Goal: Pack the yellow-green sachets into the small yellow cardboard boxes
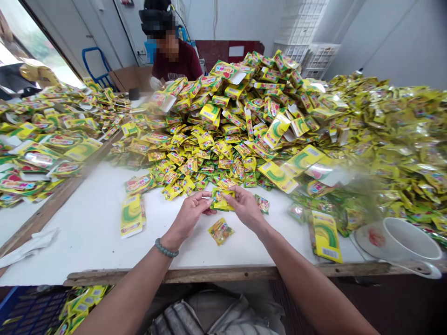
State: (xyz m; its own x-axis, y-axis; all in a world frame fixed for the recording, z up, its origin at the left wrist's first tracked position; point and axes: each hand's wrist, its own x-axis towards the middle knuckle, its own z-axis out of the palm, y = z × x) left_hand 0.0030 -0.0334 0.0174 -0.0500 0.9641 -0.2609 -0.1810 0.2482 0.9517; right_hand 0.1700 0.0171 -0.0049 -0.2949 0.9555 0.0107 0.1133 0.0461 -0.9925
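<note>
A small stack of sachets (220,199) is pinched between both hands' closed fingers (204,201), being squared up above the worktop (91,232); a steadier grip is likely needed.

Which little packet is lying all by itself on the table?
The small yellow packet just below the two hands, alone on the bare white table. The other packets sit heaped in the big pile or are held in the hands.

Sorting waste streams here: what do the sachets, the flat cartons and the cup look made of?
Sachets: probably glossy plastic film, crinkled with glints. Flat cartons: likely printed card, stiff, white inside. Cup: white, smooth, ceramic or plastic; cannot tell. Both hands hold a small stack of sachets.
</note>
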